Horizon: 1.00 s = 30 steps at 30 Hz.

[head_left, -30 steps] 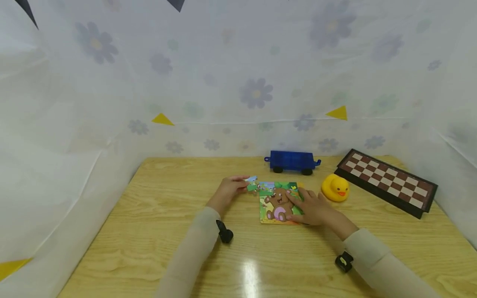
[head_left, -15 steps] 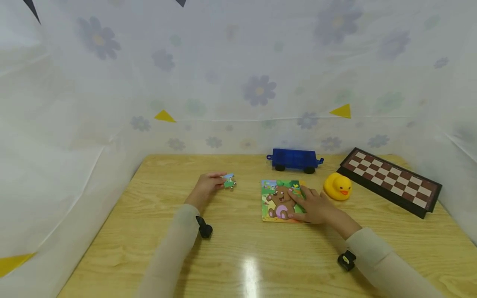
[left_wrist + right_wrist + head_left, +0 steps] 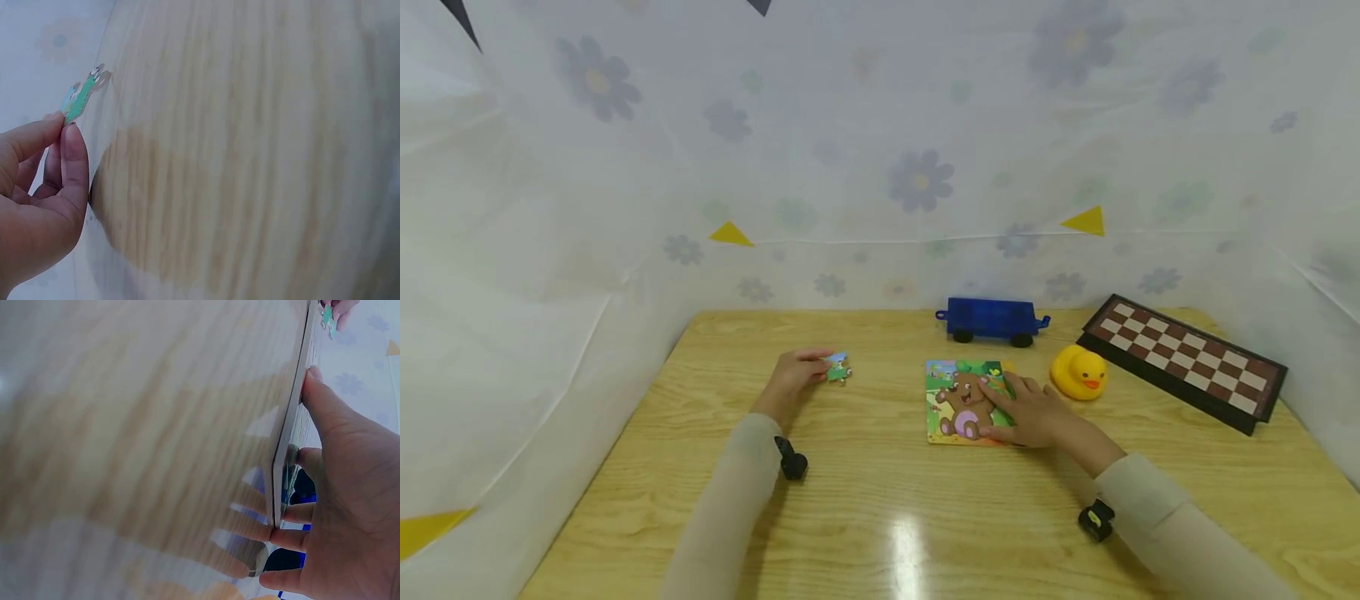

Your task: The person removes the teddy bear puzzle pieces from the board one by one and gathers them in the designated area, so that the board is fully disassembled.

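Note:
Between thumb and fingers, my left hand (image 3: 792, 379) pinches a small blue-and-green jigsaw puzzle piece (image 3: 838, 367), left of the bear puzzle. The left wrist view shows the piece (image 3: 81, 99) held at the fingertips, its knobbed edge pointing away. A square jigsaw puzzle (image 3: 955, 408) with a brown bear picture lies flat on the table. My right hand (image 3: 1037, 414) rests on its right side with fingers spread, covering part of the picture. In the right wrist view the thumb and fingers of the right hand (image 3: 350, 481) lie along the puzzle's edges.
Behind the puzzle stands a blue toy wagon (image 3: 991, 318) with black wheels. A yellow rubber duck (image 3: 1078, 373) sits just right of my right hand. Farther right lies a folded checkerboard case (image 3: 1183, 358). A white flower-patterned sheet (image 3: 850, 167) hangs behind the wooden table (image 3: 850, 517).
My left hand has moved left with the puzzle piece, away from the bear puzzle's upper left corner. My right hand has stayed on the puzzle.

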Each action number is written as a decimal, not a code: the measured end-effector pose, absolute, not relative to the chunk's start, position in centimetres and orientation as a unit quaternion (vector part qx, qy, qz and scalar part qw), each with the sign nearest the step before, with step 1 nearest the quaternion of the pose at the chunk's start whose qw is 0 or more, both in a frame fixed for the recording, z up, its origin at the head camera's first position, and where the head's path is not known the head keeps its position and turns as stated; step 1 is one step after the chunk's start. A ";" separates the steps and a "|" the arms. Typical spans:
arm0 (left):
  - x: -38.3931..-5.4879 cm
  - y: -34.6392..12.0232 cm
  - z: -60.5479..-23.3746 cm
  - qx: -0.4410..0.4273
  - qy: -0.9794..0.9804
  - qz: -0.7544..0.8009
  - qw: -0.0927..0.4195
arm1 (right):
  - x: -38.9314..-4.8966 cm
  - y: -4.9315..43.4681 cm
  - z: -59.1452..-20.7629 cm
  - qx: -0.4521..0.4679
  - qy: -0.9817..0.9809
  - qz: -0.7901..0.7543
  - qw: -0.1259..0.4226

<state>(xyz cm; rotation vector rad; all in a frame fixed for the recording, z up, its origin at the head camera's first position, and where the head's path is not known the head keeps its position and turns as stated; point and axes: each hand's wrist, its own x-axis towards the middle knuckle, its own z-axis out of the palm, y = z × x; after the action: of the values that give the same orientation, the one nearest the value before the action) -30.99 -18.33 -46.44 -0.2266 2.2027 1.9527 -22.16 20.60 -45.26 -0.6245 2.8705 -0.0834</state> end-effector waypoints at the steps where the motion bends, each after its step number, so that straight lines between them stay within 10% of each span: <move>1: -31.0 -18.6 -46.5 -0.075 0.745 0.656 0.093 | -22.2 20.6 -45.3 -0.212 0.972 -0.028 0.101; 30: -31.2 -20.2 -46.6 -0.097 0.769 0.624 0.101 | -22.4 20.7 -45.5 -0.209 0.971 -0.030 0.111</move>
<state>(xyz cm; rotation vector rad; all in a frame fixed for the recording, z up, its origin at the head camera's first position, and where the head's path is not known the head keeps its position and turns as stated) -31.22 -20.16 -46.64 -0.2855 2.2706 1.8430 -22.41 20.68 -45.55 -0.6129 2.8528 -0.0878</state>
